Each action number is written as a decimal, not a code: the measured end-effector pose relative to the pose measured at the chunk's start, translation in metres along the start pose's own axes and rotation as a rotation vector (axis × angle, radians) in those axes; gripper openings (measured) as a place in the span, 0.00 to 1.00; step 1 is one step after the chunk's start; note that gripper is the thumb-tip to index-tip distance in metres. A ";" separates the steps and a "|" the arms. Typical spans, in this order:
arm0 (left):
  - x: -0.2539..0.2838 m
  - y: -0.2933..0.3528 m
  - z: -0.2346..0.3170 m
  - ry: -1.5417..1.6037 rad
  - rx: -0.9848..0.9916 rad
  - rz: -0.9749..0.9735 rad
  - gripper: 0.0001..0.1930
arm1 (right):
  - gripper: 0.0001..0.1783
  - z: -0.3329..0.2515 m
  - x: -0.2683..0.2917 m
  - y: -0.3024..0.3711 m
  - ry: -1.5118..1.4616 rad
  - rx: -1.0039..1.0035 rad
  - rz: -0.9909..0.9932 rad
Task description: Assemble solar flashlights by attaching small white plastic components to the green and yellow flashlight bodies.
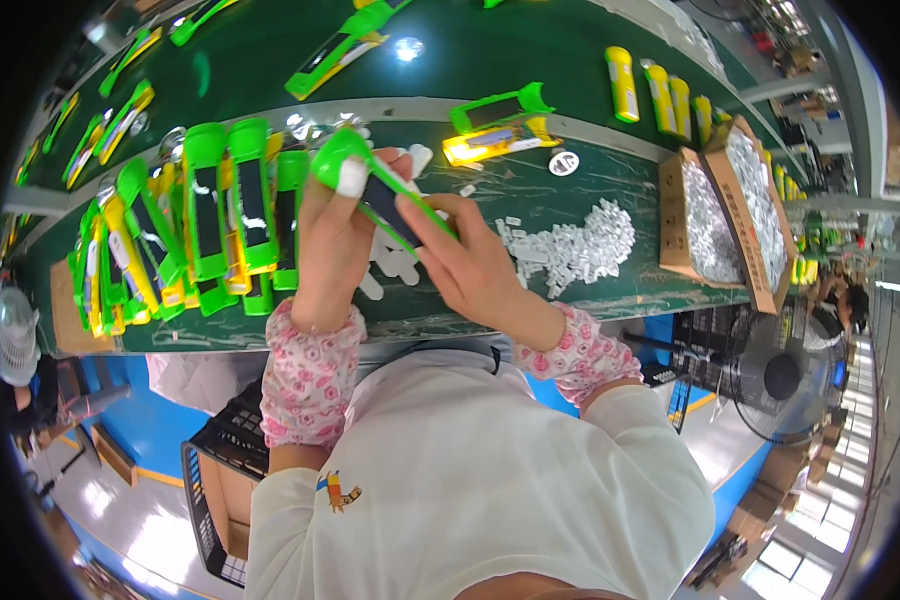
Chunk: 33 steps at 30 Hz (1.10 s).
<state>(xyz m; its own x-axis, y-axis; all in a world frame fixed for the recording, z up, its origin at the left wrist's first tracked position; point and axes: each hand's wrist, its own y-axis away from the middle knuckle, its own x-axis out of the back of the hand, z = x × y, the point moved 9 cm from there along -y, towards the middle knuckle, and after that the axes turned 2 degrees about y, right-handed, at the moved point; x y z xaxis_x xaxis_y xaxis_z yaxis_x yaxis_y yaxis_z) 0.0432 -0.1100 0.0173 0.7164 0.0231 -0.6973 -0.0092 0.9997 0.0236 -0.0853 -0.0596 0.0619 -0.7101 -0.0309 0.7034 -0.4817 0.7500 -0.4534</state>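
Note:
Above the bench edge I hold a green plastic casing (383,205) with a dark flat panel set in it. It tilts, its wide rounded end up and to the left. My left hand (332,235) wraps around that end, its thumb covered in white and pressed on the front. The fingers of my right hand (475,262) grip the lower end and lie along the panel. Small white plastic pieces (580,245) are heaped to the right of my right hand. Flat white rounded pieces (395,262) lie partly behind my hands.
Green and yellow units (207,200) stand packed at the left. One yellow-green unit (500,135) lies beyond my hands beside a round sticker (564,162). A cardboard box (698,220) of small clear parts sits at right. Farther back runs a green belt (510,50) carrying more units. A fan (782,376) stands right.

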 end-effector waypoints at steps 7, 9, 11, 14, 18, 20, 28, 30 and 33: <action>0.019 0.025 -0.048 0.226 0.411 0.134 0.21 | 0.20 0.061 0.046 0.018 -0.113 -0.099 -0.124; 0.024 0.016 -0.043 0.198 0.401 0.316 0.18 | 0.13 0.111 0.058 0.032 -0.030 -0.237 -0.221; 0.024 -0.001 -0.061 0.245 0.360 0.077 0.17 | 0.10 0.132 0.051 0.037 -0.017 -0.258 -0.357; 0.001 -0.006 -0.075 0.418 0.413 -0.009 0.17 | 0.11 0.134 0.031 0.031 0.024 -0.150 -0.471; -0.003 -0.001 -0.077 0.359 0.436 -0.067 0.26 | 0.13 0.142 0.020 0.026 0.074 -0.173 -0.617; 0.003 0.002 -0.073 0.330 0.385 0.053 0.28 | 0.13 0.133 0.023 0.021 0.124 -0.164 -0.597; -0.033 0.014 -0.047 -0.182 0.098 -0.165 0.18 | 0.10 0.055 0.055 -0.032 -0.424 -0.032 -0.044; -0.038 0.019 -0.042 -0.201 0.102 -0.177 0.18 | 0.07 0.061 0.035 -0.029 -0.782 -0.315 0.001; -0.038 0.023 -0.039 -0.218 0.093 -0.169 0.18 | 0.07 0.057 0.034 -0.025 -0.719 -0.372 -0.021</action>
<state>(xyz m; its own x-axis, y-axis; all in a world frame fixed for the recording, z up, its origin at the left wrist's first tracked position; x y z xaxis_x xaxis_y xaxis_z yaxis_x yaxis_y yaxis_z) -0.0112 -0.0870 0.0164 0.8356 -0.1562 -0.5267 0.1796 0.9837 -0.0067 -0.1270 -0.1178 0.0663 -0.9203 -0.3695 0.1284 -0.3858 0.9114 -0.1430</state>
